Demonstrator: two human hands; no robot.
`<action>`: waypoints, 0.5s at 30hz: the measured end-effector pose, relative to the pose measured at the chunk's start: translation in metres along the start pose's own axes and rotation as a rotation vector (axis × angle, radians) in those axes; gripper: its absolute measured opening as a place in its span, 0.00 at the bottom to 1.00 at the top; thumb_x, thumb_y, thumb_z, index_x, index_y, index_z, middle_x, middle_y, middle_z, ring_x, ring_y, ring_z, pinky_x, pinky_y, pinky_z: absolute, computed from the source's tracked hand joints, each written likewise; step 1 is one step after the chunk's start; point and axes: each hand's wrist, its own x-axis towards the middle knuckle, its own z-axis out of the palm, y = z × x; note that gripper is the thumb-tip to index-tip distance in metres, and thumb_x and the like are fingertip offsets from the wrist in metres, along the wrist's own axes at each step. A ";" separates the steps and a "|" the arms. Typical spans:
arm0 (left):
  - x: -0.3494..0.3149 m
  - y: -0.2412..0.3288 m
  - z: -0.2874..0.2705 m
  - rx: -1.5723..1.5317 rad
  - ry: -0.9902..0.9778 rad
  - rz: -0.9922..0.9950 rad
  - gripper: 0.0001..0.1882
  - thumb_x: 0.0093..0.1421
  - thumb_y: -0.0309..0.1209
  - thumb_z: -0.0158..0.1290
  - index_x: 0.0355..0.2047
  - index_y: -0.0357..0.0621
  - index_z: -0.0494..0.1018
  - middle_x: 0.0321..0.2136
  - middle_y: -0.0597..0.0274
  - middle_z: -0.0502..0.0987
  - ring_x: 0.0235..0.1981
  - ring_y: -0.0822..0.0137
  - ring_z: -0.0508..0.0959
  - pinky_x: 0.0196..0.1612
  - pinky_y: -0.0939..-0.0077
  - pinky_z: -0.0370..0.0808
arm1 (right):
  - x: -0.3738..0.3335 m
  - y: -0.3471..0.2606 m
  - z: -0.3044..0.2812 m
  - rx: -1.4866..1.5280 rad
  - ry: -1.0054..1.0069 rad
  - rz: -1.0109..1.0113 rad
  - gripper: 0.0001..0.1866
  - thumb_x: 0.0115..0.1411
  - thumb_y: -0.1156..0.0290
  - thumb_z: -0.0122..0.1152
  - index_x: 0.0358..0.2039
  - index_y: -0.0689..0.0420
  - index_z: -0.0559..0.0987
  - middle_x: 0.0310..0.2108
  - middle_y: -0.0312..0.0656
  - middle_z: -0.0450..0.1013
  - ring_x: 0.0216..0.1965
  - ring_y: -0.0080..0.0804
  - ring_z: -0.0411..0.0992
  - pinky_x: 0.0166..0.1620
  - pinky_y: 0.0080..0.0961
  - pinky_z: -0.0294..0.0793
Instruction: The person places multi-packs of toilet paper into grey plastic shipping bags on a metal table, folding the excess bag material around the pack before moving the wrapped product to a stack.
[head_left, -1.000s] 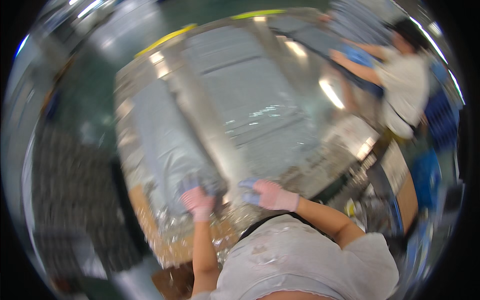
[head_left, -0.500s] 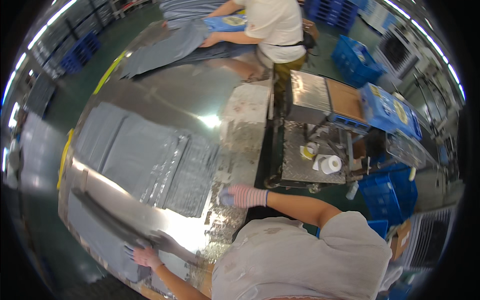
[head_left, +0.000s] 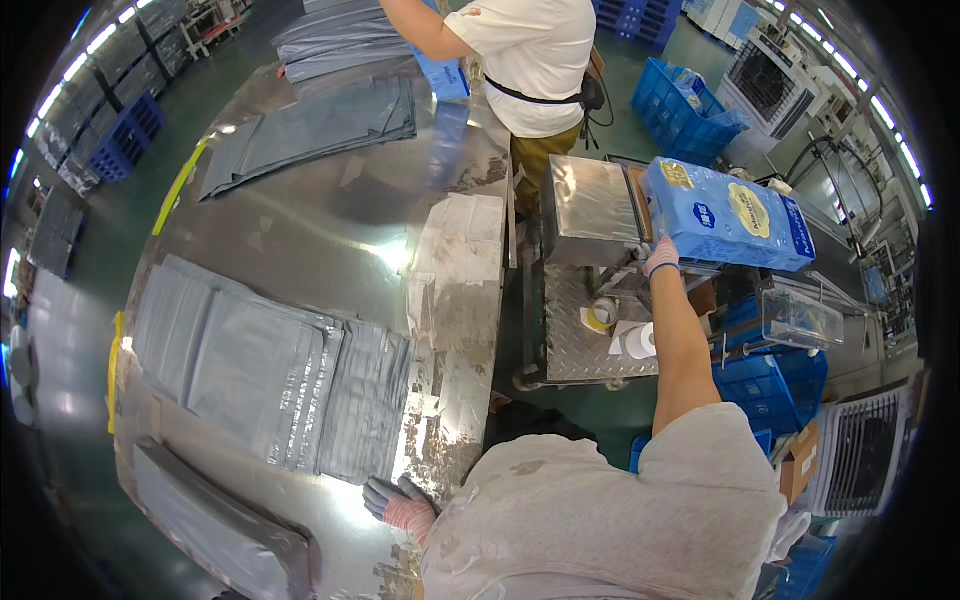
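My right hand [head_left: 661,257], in a pale glove, reaches far right and grips the lower left corner of a large blue package [head_left: 728,213] held above a small steel stand [head_left: 590,210]. My left hand [head_left: 396,504], also gloved, rests with fingers spread on the shiny steel table [head_left: 320,225], just below a spread stack of grey plastic mailer bags [head_left: 275,370]. Another grey bag [head_left: 215,520] lies along the table's near left edge.
Another person in a pale shirt [head_left: 530,55] works at the table's far end beside more grey bags [head_left: 310,125]. Tape rolls [head_left: 601,315] sit on the stand's lower plate. Blue crates [head_left: 685,105] and fan units [head_left: 860,450] stand on the right.
My right hand left the table edge, swung right and took hold of the blue package. My left hand stays low on the table near the grey bags. The view turned further right.
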 end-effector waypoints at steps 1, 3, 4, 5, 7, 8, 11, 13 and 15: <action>0.002 0.002 0.000 0.022 -0.005 -0.005 0.37 0.57 0.51 0.41 0.59 0.38 0.51 0.58 0.44 0.54 0.60 0.47 0.52 0.63 0.56 0.46 | 0.003 0.002 0.002 0.017 -0.018 0.027 0.13 0.56 0.64 0.45 0.36 0.58 0.72 0.37 0.45 0.68 0.42 0.34 0.65 0.45 0.29 0.64; 0.006 -0.002 0.012 0.064 0.033 0.017 0.35 0.57 0.50 0.41 0.59 0.39 0.52 0.58 0.44 0.54 0.60 0.48 0.53 0.63 0.56 0.48 | 0.005 0.015 0.008 0.046 -0.053 0.082 0.14 0.55 0.63 0.47 0.38 0.58 0.72 0.40 0.46 0.68 0.45 0.34 0.64 0.48 0.28 0.63; 0.005 -0.009 0.018 0.075 0.068 0.028 0.35 0.57 0.50 0.41 0.58 0.40 0.53 0.58 0.44 0.54 0.60 0.49 0.53 0.63 0.56 0.48 | 0.005 0.026 0.024 0.052 -0.081 0.118 0.15 0.55 0.63 0.47 0.39 0.58 0.72 0.41 0.47 0.68 0.47 0.34 0.64 0.49 0.27 0.62; 0.004 -0.015 0.024 0.087 0.101 0.037 0.34 0.57 0.49 0.41 0.58 0.40 0.53 0.58 0.45 0.54 0.60 0.49 0.53 0.62 0.56 0.48 | 0.003 0.040 0.038 0.053 -0.111 0.153 0.16 0.55 0.62 0.48 0.39 0.59 0.72 0.43 0.47 0.68 0.48 0.33 0.63 0.50 0.27 0.61; 0.006 -0.011 0.028 0.081 0.078 -0.019 0.34 0.57 0.48 0.42 0.58 0.41 0.53 0.57 0.45 0.54 0.60 0.49 0.53 0.63 0.56 0.48 | 0.001 0.059 0.056 0.068 -0.153 0.215 0.18 0.54 0.61 0.49 0.41 0.59 0.72 0.45 0.48 0.67 0.51 0.33 0.62 0.53 0.26 0.60; 0.006 -0.007 0.022 0.085 0.080 -0.018 0.34 0.56 0.48 0.43 0.58 0.41 0.54 0.57 0.45 0.54 0.60 0.49 0.53 0.63 0.56 0.48 | 0.001 0.069 0.065 0.075 -0.177 0.240 0.19 0.54 0.61 0.50 0.42 0.59 0.72 0.47 0.48 0.67 0.53 0.33 0.62 0.55 0.25 0.59; 0.005 -0.001 0.017 0.090 0.071 -0.021 0.34 0.57 0.48 0.43 0.58 0.41 0.54 0.58 0.45 0.54 0.60 0.47 0.53 0.62 0.56 0.48 | 0.021 0.103 0.094 0.046 -0.299 0.215 0.16 0.56 0.60 0.48 0.39 0.57 0.73 0.42 0.45 0.69 0.48 0.33 0.64 0.51 0.27 0.63; 0.015 0.016 0.012 0.056 0.027 0.021 0.34 0.57 0.49 0.43 0.59 0.41 0.54 0.58 0.45 0.53 0.60 0.47 0.52 0.62 0.56 0.48 | 0.054 0.116 0.096 0.023 -0.391 0.097 0.11 0.60 0.62 0.43 0.31 0.52 0.73 0.28 0.36 0.74 0.34 0.35 0.71 0.37 0.31 0.73; 0.012 0.017 0.007 0.065 0.047 -0.018 0.34 0.57 0.47 0.43 0.58 0.39 0.55 0.57 0.45 0.55 0.60 0.48 0.53 0.63 0.56 0.47 | -0.034 0.120 0.157 0.199 -0.278 0.296 0.07 0.59 0.66 0.46 0.27 0.51 0.72 0.21 0.36 0.71 0.24 0.33 0.70 0.30 0.30 0.72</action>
